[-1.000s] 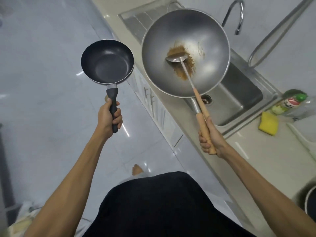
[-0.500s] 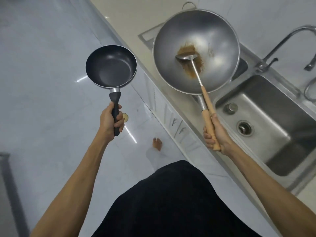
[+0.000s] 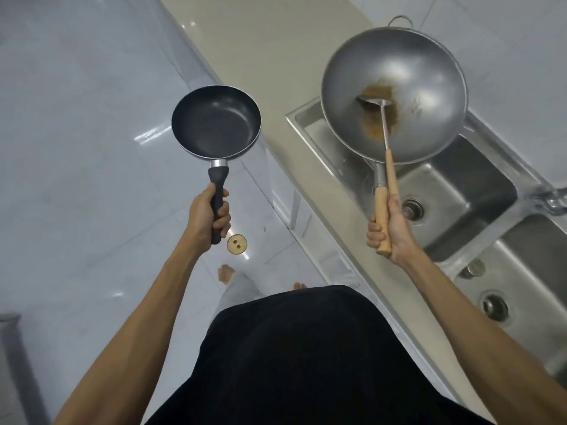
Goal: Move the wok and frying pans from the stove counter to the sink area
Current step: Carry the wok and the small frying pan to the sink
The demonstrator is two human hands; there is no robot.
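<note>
Countertop (image 3: pixel 273 47): a beige surface, seen running from the top of the view down the right side.
Floor (image 3: pixel 76 133): pale glossy tiles, on which light is reflected.
Floor drain (image 3: pixel 236 245): a small round fitting with two holes, set into the tiles near the cabinet base.
Cabinet fronts (image 3: pixel 294 210): white panels, seen below the counter edge.
Wall (image 3: pixel 506 41): light tiles behind the counter.
Clothing (image 3: pixel 306 363): dark fabric, filling the lower middle of the view.
Toes (image 3: pixel 299 285): glimpsed just above the fabric.

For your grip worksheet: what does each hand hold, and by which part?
Left hand: frying pan, by its black handle. Right hand: wok and ladle, by their wooden handles.
</note>
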